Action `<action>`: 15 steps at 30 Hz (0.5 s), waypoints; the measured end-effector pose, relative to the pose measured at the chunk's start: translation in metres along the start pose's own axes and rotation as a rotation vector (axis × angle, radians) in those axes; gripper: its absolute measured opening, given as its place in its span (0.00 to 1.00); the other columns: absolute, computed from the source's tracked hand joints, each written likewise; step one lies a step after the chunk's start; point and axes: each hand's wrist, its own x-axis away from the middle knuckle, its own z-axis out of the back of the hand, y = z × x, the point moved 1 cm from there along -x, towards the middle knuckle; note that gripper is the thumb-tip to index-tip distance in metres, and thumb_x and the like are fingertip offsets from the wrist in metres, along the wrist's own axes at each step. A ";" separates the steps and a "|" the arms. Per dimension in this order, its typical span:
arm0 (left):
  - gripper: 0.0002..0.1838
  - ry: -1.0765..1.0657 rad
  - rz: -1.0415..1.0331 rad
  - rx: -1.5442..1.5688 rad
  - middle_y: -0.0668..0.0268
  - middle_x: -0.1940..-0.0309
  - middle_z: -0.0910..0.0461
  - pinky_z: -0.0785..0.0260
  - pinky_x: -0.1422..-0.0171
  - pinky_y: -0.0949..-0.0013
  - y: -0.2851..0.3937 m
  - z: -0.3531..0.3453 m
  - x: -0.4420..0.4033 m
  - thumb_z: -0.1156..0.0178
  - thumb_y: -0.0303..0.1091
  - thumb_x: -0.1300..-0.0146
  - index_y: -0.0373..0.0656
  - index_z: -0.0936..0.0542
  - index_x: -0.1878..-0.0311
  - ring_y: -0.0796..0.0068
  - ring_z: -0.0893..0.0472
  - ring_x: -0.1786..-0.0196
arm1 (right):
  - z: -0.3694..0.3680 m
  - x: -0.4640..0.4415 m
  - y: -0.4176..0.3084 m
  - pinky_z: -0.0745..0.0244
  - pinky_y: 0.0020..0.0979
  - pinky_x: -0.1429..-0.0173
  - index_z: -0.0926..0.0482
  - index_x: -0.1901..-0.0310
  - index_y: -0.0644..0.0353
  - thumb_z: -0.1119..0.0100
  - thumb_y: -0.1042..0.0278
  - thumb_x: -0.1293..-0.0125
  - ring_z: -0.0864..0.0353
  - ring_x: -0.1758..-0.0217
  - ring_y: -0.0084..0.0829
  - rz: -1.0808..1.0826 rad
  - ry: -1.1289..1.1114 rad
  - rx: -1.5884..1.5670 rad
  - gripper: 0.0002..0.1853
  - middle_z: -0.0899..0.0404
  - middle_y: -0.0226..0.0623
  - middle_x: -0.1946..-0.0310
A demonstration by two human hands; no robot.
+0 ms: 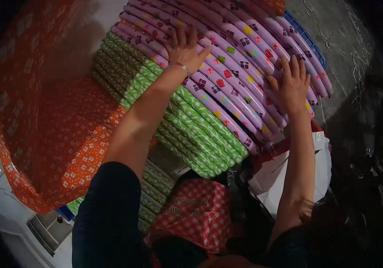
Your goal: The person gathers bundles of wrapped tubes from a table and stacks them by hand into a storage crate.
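Rows of glossy pink rolls (227, 76) printed with little gift boxes lie side by side across the top of a stack. Under them are green rolls (200, 129) with a white pattern. My left hand (186, 52) rests on the pink rolls toward the upper left, fingers spread, a bracelet at its wrist. Further right, my right hand (292, 85) lies on the same rolls near their right ends, its fingers stretched out. Neither hand is wrapped around a roll.
Orange patterned sheeting (79, 143) hangs at the left. Below the stack is a red-checked cloth (196, 210) with printed characters, and a white bag (267, 178) sits to the right. A blue plastic crate (305, 38) shows behind the rolls. Loose strands (357, 76) litter the floor.
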 end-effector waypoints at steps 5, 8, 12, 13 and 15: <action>0.42 -0.044 -0.149 0.056 0.49 0.30 0.59 0.58 0.32 0.43 -0.020 -0.001 -0.025 0.55 0.66 0.44 0.49 0.47 0.32 0.49 0.61 0.28 | -0.003 0.006 0.003 0.48 0.56 0.37 0.36 0.40 0.53 0.42 0.52 0.43 0.44 0.34 0.51 0.079 0.133 -0.056 0.31 0.39 0.46 0.39; 0.40 -0.005 -0.153 0.227 0.49 0.31 0.55 0.51 0.33 0.49 -0.048 0.009 -0.002 0.53 0.63 0.43 0.47 0.43 0.34 0.48 0.55 0.30 | 0.019 0.022 -0.037 0.35 0.44 0.45 0.31 0.46 0.59 0.41 0.61 0.43 0.32 0.47 0.49 0.106 0.134 -0.374 0.23 0.30 0.46 0.50; 0.32 0.012 0.229 0.425 0.49 0.37 0.44 0.41 0.40 0.51 -0.063 0.052 0.015 0.47 0.55 0.43 0.44 0.34 0.41 0.46 0.41 0.37 | 0.027 0.082 -0.110 0.28 0.42 0.59 0.27 0.58 0.62 0.43 0.65 0.43 0.25 0.62 0.46 0.097 -0.200 -0.705 0.13 0.25 0.47 0.64; 0.27 0.087 0.339 0.493 0.48 0.41 0.39 0.39 0.43 0.46 -0.061 0.062 0.039 0.42 0.47 0.45 0.44 0.32 0.45 0.46 0.35 0.42 | 0.022 0.096 -0.122 0.28 0.42 0.61 0.27 0.59 0.63 0.43 0.65 0.43 0.25 0.63 0.46 0.110 -0.281 -0.676 0.13 0.25 0.47 0.65; 0.22 0.246 0.546 0.352 0.51 0.49 0.30 0.37 0.46 0.48 -0.045 0.072 0.085 0.41 0.42 0.46 0.44 0.27 0.49 0.48 0.31 0.48 | 0.018 0.116 -0.134 0.27 0.42 0.59 0.27 0.59 0.65 0.42 0.63 0.44 0.25 0.65 0.46 0.049 -0.323 -0.642 0.15 0.25 0.47 0.67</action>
